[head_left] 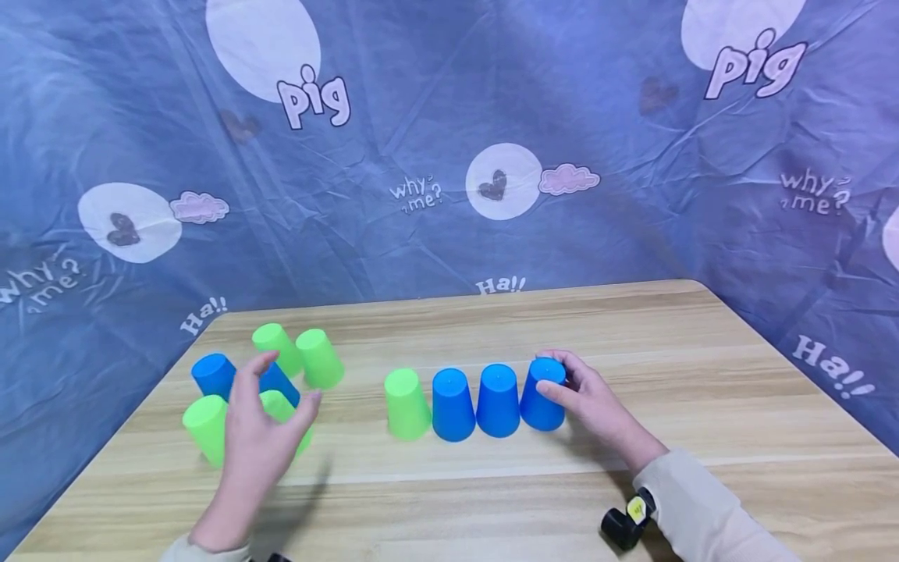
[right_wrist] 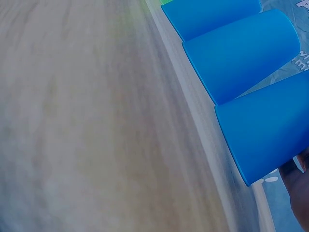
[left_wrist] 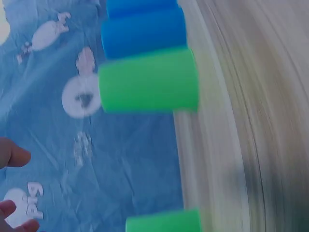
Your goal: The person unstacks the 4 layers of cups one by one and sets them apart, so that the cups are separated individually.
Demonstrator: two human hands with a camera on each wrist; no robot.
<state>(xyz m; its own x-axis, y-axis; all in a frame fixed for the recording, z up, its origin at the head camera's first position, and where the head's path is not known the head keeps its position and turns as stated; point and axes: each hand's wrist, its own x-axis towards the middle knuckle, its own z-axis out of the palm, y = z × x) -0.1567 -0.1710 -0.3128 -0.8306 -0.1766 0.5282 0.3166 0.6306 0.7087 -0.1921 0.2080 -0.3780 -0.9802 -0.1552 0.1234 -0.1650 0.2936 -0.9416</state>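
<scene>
In the head view, one green cup (head_left: 407, 406) and three blue cups stand upside down in a row. My right hand (head_left: 595, 402) holds the rightmost blue cup (head_left: 537, 406), thumb on the near side and fingers behind. The right wrist view shows that blue cup (right_wrist: 270, 130) close up beside the middle blue cup (right_wrist: 241, 55). My left hand (head_left: 256, 441) is raised in front of a group of cups at the left, thumb and index finger spread apart with nothing between them. It partly hides a green cup (head_left: 276, 406) and a blue cup (head_left: 279, 384).
Around the left hand stand more upside-down cups: a blue cup (head_left: 213, 375), a front green cup (head_left: 206, 428) and two green cups at the back, one of them the right back green cup (head_left: 320, 361). A printed blue cloth (head_left: 435, 101) hangs behind the wooden table (head_left: 449, 499).
</scene>
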